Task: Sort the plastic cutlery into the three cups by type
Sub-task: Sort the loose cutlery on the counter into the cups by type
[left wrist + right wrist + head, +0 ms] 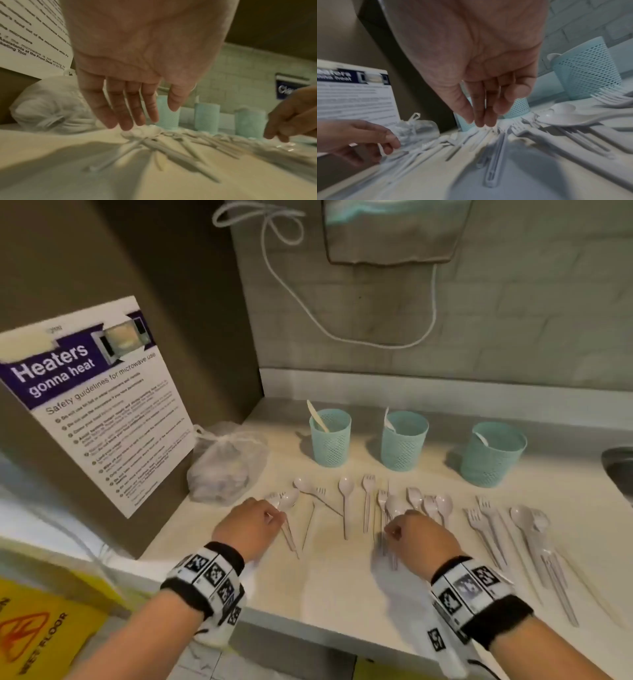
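Observation:
Three teal mesh cups stand in a row at the back of the counter: left cup (330, 440) with a knife, middle cup (404, 441) and right cup (493, 455) with one white piece each. White plastic spoons, forks and knives lie spread in front of them. My left hand (274, 517) hangs over a spoon (288, 499) at the row's left end; its fingers (126, 119) are straight and just above that spoon (150, 131). My right hand (399, 525) is over the middle cluster of forks and spoons (394, 505). Its fingertips (479, 121) are drawn near the thumb, with nothing seen between them.
A tied clear plastic bag (226, 463) sits left of the cutlery against a cabinet with a microwave notice (102, 405). More forks and spoons (527, 529) lie to the right. A metal sink rim (616, 467) is at far right. A yellow wet-floor sign (41, 631) stands below the counter.

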Tool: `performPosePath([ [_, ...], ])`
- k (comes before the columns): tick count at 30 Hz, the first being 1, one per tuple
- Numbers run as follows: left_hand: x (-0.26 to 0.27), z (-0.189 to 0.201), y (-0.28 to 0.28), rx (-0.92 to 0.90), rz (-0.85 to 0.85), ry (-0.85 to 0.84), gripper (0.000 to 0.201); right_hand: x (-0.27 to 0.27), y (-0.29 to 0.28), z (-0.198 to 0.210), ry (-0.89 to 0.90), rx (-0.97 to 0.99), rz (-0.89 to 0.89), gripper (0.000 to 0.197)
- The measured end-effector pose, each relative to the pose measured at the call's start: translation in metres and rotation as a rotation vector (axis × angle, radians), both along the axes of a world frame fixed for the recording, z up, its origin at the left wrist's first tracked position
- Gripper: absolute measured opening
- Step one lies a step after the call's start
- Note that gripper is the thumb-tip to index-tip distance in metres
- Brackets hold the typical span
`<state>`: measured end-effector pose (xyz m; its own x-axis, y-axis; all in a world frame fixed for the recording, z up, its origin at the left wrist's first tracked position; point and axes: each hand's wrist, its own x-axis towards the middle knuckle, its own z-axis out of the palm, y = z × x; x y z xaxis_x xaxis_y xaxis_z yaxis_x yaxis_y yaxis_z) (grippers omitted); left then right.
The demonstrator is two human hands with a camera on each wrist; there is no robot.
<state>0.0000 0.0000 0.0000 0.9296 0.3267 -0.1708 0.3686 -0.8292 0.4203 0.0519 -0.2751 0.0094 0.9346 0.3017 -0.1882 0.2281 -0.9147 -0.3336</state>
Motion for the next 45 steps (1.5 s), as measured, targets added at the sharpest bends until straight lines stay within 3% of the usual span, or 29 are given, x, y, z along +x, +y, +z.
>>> performPosePath([
  [3,0.019,-0.006,0.013,0.218,0.047,0.134,0.058,0.012,0.010,-0.008,0.017,-0.134,-0.038,0.035],
  [5,0.027,-0.008,0.013,0.277,0.054,0.185,0.065,0.014,0.018,-0.009,0.015,-0.190,-0.054,0.037],
  [9,0.046,-0.005,0.011,0.268,0.060,0.202,0.065,0.019,0.029,-0.012,-0.068,-0.258,-0.055,0.042],
  [13,0.066,-0.003,0.007,0.205,0.012,0.249,0.052,0.024,0.042,-0.012,-0.083,-0.370,0.011,0.042],
  [18,0.078,-0.009,-0.009,0.086,-0.012,0.258,0.054,0.020,0.055,-0.019,-0.075,-0.311,0.134,0.030],
  [22,0.081,-0.005,-0.018,0.251,-0.085,0.267,0.057,0.023,0.061,-0.022,-0.053,-0.210,0.098,0.028],
  [24,0.083,0.001,-0.019,0.342,-0.111,0.268,0.063,0.030,0.064,-0.021,-0.003,-0.150,0.031,0.039],
  [26,0.083,0.002,-0.019,0.335,-0.119,0.302,0.066,0.036,0.071,-0.018,0.075,-0.143,-0.028,0.062],
  [29,0.083,-0.003,-0.020,0.060,-0.038,0.374,0.051,0.033,0.093,-0.016,0.117,-0.288,-0.034,0.114],
  [32,0.088,-0.002,-0.021,0.046,-0.064,0.335,0.042,0.028,0.118,-0.022,0.027,-0.314,-0.078,0.131],
  [34,0.091,-0.001,-0.020,0.116,-0.127,0.311,0.041,0.030,0.129,-0.030,-0.022,-0.324,-0.048,0.130],
  [36,0.093,-0.004,-0.020,0.014,-0.149,0.350,0.037,0.036,0.135,-0.035,-0.018,-0.346,-0.040,0.122],
  [39,0.090,-0.002,-0.015,-0.119,-0.153,0.359,0.030,0.043,0.143,-0.037,0.010,-0.396,-0.083,0.099],
  [41,0.090,0.003,-0.006,-0.024,-0.169,0.316,0.023,0.047,0.148,-0.034,0.028,-0.403,-0.103,0.079],
  [45,0.086,0.000,0.012,0.020,-0.134,0.244,0.041,0.057,0.144,-0.033,0.082,-0.262,-0.078,0.057],
])
